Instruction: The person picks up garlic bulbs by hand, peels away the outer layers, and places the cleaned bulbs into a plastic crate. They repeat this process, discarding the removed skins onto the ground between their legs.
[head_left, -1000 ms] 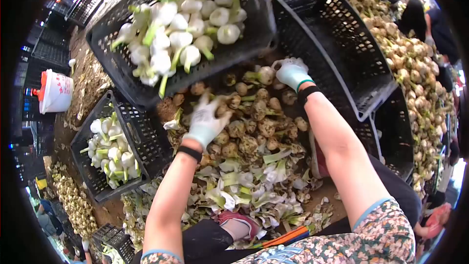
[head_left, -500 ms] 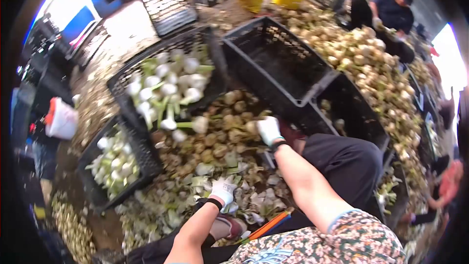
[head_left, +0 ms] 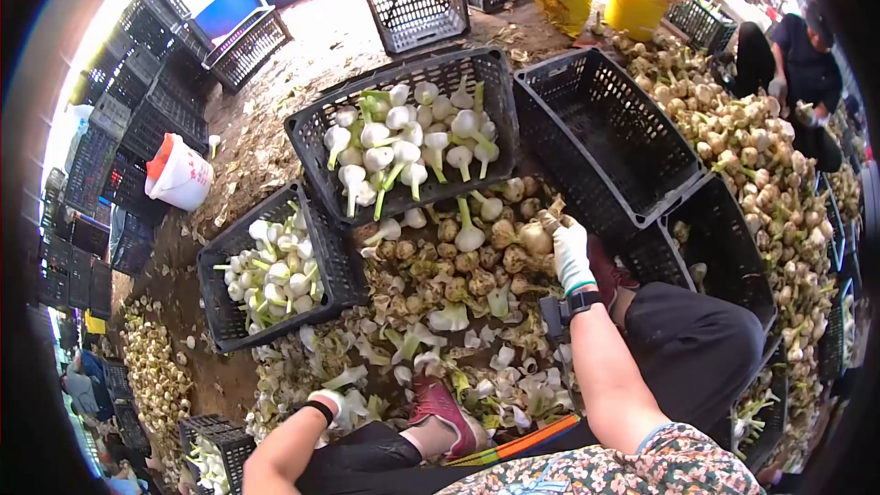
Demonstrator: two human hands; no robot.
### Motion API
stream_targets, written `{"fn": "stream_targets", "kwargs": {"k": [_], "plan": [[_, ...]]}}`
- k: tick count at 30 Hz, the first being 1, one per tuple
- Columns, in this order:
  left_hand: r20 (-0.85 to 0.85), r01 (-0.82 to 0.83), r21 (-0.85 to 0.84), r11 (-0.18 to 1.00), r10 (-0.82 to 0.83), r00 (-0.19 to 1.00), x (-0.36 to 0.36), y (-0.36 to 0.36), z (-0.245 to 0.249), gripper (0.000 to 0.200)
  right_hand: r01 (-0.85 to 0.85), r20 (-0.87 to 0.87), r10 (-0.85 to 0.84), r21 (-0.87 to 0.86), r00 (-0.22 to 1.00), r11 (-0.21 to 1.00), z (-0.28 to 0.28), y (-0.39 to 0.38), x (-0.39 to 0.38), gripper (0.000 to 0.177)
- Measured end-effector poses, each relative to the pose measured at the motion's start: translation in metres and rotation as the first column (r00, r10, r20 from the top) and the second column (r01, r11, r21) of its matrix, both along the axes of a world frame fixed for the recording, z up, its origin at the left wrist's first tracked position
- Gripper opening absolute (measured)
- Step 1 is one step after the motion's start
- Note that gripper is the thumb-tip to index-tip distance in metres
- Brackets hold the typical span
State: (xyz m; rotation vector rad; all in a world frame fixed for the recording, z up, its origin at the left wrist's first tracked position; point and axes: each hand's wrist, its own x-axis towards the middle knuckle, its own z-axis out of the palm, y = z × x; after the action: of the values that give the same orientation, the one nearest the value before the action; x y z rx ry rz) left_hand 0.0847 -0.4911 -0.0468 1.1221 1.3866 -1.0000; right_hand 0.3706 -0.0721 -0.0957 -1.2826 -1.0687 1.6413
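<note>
My right hand (head_left: 572, 255), in a white glove, is closed on an unpeeled garlic bulb (head_left: 535, 238) with dry brown skin. It is held at the right edge of a pile of similar dirty garlic bulbs (head_left: 458, 261). Low on the left, my left hand (head_left: 330, 401), also gloved, is over the scattered garlic peels (head_left: 367, 348), beside my knee; its fingers are mostly hidden. Cleaned white garlic bulbs (head_left: 403, 142) with green stems lie in a black crate (head_left: 307, 142) just beyond the pile.
A second black crate (head_left: 225, 325) at left holds more white garlic. Another black crate (head_left: 605, 147) stands at the right, with a large heap of unpeeled garlic (head_left: 733, 142) past it. A white bucket (head_left: 183, 179) sits far left. A co-worker (head_left: 807, 60) sits at upper right.
The camera view has turned, so the crates appear farther right. My left hand has moved left and nearer my body from the peels. My right hand stays at the pile's right edge.
</note>
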Motion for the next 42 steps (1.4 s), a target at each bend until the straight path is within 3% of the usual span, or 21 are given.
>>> {"fn": "stream_targets", "kwargs": {"k": [1,3,4,5,7,11,12,15,16,20,21,22,23,25,27,32,35,37,39,41,42], "plan": [[-0.138,0.095,0.052,0.994,-0.087,0.987,-0.015,0.008,-0.010,0.060,-0.010,0.413,-0.073,0.194,0.908,0.981,0.022,-0.005,-0.011,0.039],[-0.106,-0.077,0.661,0.747,0.195,0.975,-0.025,0.064,-0.024,0.043,-0.281,0.832,-0.380,0.508,0.404,0.814,0.011,0.004,-0.026,0.035],[0.039,-0.135,0.925,0.354,0.266,0.963,-0.014,0.101,-0.011,0.038,-0.285,0.789,-0.301,0.504,0.535,0.815,0.015,0.011,-0.039,0.031],[0.061,-0.078,0.994,0.082,0.201,0.978,-0.019,0.136,-0.025,0.040,-0.360,0.804,-0.166,0.427,0.571,0.829,0.011,0.023,-0.057,0.034],[-0.036,-0.002,0.994,0.111,0.337,0.941,-0.030,0.204,-0.054,0.049,-0.602,0.900,0.194,0.089,0.389,0.793,-0.021,0.048,-0.101,0.039],[-0.007,-0.320,0.901,0.293,0.748,0.664,-0.056,0.287,-0.104,0.083,-0.669,0.927,0.374,-0.271,0.012,0.692,-0.019,0.033,-0.176,0.057],[0.057,-0.318,0.933,0.167,0.806,0.590,-0.062,0.296,-0.137,0.091,-0.683,0.938,0.340,-0.296,-0.073,0.668,-0.015,0.026,-0.183,0.061],[0.053,-0.448,0.825,0.345,0.743,0.667,-0.052,0.332,-0.094,0.091,-0.673,0.959,0.278,-0.174,0.049,0.719,-0.039,0.018,-0.187,0.058],[-0.049,-0.362,0.836,0.412,0.713,0.700,-0.044,0.341,-0.100,0.087,-0.681,0.960,0.274,-0.167,0.052,0.713,-0.040,0.020,-0.187,0.055],[-0.005,-0.441,0.816,0.374,0.767,0.642,-0.060,0.350,-0.153,0.076,-0.678,0.934,0.323,-0.138,0.154,0.722,-0.036,0.029,-0.175,0.051],[0.010,-0.371,0.849,0.376,0.691,0.723,-0.065,0.340,-0.154,0.074,-0.673,0.918,0.368,-0.178,0.149,0.718,-0.031,0.034,-0.169,0.053],[0.016,-0.301,0.878,0.373,0.604,0.796,-0.066,0.335,-0.154,0.071,-0.692,0.887,0.415,-0.171,0.201,0.702,-0.031,0.040,-0.161,0.055],[-0.014,-0.378,0.781,0.497,0.619,0.785,-0.061,0.334,-0.107,0.070,-0.708,0.851,0.462,-0.165,0.250,0.687,-0.032,0.045,-0.152,0.056],[-0.029,-0.409,0.815,0.411,0.733,0.679,-0.066,0.318,-0.110,0.072,-0.731,0.775,0.494,-0.061,0.394,0.680,-0.048,0.057,-0.130,0.056],[0.126,-0.287,0.953,0.096,0.738,0.663,-0.065,0.283,-0.130,0.058,-0.792,0.777,0.523,-0.053,0.350,0.608,-0.051,0.062,-0.119,0.058],[0.258,-0.285,0.956,0.069,0.264,0.929,-0.031,0.244,-0.065,0.057,-0.837,0.789,0.462,0.116,0.405,0.535,-0.045,0.050,-0.103,0.056],[0.534,-0.529,0.844,-0.091,0.253,0.807,-0.028,0.267,-0.006,0.066,-0.815,0.743,0.515,0.071,0.428,0.576,-0.050,0.061,-0.098,0.055],[0.824,-0.753,0.561,-0.343,0.322,0.467,-0.034,0.301,0.044,0.074,-0.807,0.764,0.545,-0.056,0.345,0.588,-0.043,0.063,-0.095,0.057],[0.676,-0.402,0.612,-0.681,0.187,0.713,-0.095,0.329,0.046,0.083,-0.715,0.669,0.534,-0.006,0.517,0.699,-0.044,0.058,-0.084,0.056],[0.373,0.073,0.714,-0.697,0.466,0.802,-0.111,0.316,0.068,0.089,-0.619,0.554,0.537,-0.050,0.636,0.784,-0.008,0.052,-0.089,0.054],[0.442,0.096,0.718,-0.689,0.558,0.703,-0.130,0.310,0.058,0.090,-0.607,0.441,0.562,-0.049,0.699,0.793,0.009,0.055,-0.095,0.052]]}}
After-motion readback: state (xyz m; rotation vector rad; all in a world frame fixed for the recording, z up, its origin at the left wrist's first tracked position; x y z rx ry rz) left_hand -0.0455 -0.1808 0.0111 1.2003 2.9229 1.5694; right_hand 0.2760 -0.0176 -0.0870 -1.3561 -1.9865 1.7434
